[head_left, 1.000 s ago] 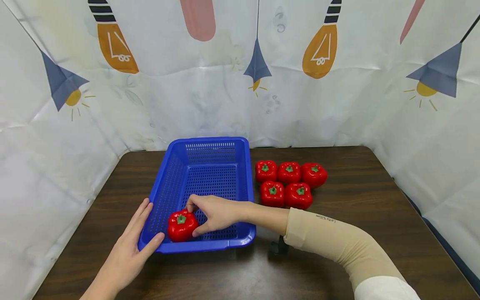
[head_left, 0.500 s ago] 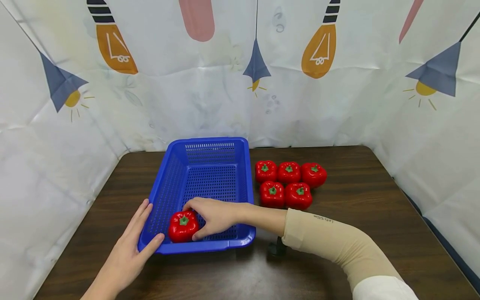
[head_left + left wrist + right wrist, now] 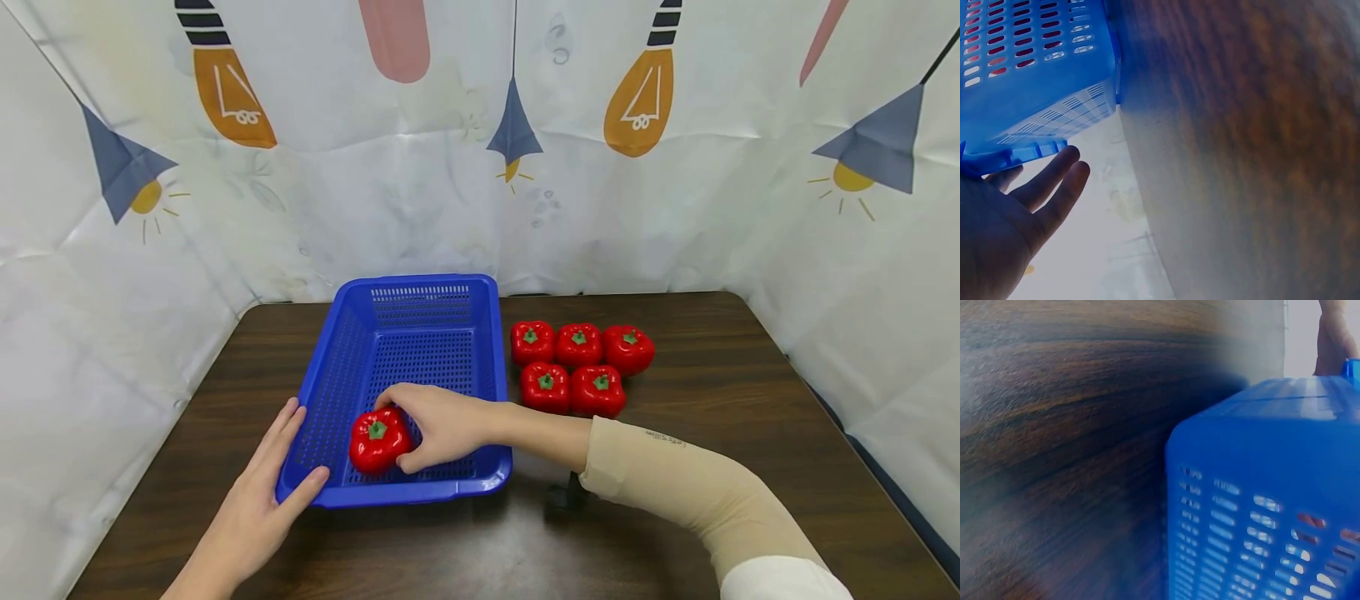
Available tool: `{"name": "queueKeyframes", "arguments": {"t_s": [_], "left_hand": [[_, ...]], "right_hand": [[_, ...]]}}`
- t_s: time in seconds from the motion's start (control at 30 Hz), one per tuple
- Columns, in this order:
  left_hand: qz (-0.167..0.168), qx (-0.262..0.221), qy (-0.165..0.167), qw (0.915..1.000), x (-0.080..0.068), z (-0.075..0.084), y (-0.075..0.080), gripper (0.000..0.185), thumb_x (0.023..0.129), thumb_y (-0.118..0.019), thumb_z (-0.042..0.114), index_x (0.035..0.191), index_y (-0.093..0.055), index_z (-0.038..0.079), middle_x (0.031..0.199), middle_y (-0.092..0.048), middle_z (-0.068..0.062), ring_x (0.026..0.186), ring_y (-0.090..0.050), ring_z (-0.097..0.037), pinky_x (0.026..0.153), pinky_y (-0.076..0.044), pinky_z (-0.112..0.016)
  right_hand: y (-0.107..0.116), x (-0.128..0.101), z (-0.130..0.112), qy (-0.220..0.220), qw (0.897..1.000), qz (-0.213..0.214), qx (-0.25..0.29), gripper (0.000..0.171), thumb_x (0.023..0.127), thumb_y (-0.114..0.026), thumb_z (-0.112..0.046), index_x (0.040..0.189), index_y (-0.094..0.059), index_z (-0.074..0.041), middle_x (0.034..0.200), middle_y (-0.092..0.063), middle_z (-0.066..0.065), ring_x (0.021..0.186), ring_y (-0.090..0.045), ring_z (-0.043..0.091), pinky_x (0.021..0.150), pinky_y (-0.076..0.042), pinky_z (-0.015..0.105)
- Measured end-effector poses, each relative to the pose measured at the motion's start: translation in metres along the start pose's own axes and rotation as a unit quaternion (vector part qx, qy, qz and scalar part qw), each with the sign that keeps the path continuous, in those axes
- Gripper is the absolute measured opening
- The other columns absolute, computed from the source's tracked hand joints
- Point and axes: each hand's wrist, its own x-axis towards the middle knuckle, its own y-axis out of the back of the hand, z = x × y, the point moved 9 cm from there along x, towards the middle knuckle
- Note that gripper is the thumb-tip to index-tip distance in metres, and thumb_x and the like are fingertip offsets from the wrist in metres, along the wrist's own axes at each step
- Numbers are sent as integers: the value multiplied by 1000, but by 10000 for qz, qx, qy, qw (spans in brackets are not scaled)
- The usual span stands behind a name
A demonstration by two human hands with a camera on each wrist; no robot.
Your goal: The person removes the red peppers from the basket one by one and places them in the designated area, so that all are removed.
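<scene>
six red peppers [image 3: 577, 367] — one in the basket, one blue basket [image 3: 420, 333], two hands [image 3: 442, 425]

Five red toy bell peppers [image 3: 580, 367] sit together on the dark wooden table [image 3: 750, 433], at about 2 o'clock from the table's centre: three in a back row and two in front, touching each other. A white curtain [image 3: 465, 142] printed with orange light bulbs and blue lamps encloses the table from 9 to 3 o'clock.
</scene>
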Motion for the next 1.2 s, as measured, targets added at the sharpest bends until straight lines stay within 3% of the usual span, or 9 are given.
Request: {"name": "queueKeyframes", "arguments": {"t_s": [0.1, 0.2, 0.7, 1.2], "left_hand": [[13, 36, -30, 10000, 0, 0, 0, 80, 100, -68, 24, 166, -22, 22, 171, -12, 4, 153, -22, -38, 119, -13, -20], [41, 65, -60, 10000, -1, 1, 0, 81, 100, -69, 24, 165, -23, 21, 171, -12, 4, 153, -23, -38, 111, -11, -10], [75, 35, -103, 9999, 0, 3, 2, 80, 100, -69, 22, 165, -23, 21, 171, -12, 4, 153, -22, -36, 108, -11, -6], [83, -28, -127, 9999, 1, 2, 1, 80, 100, -68, 22, 165, -23, 20, 171, -11, 4, 153, -22, -36, 108, -12, -6]], "right_hand": [[4, -6, 3, -55, 9999, 22, 109, 63, 87, -75, -25, 141, -47, -8, 133, -56, 0, 116, -53, 3, 99, -46, 16], [9, -11, 5, -77, 9998, 69, 186, 62, 88, -74, -26, 141, -47, -9, 133, -56, -1, 117, -52, 3, 98, -47, 18], [44, -37, 6, -109, 9957, 585, 716, 61, 87, -74, -23, 141, -47, -12, 133, -56, -1, 112, -56, 9, 84, -57, 21], [64, -58, 14, -207, 9913, 903, 939, 61, 86, -75, -19, 140, -48, -11, 132, -57, -2, 118, -56, 17, 84, -60, 29]]}}
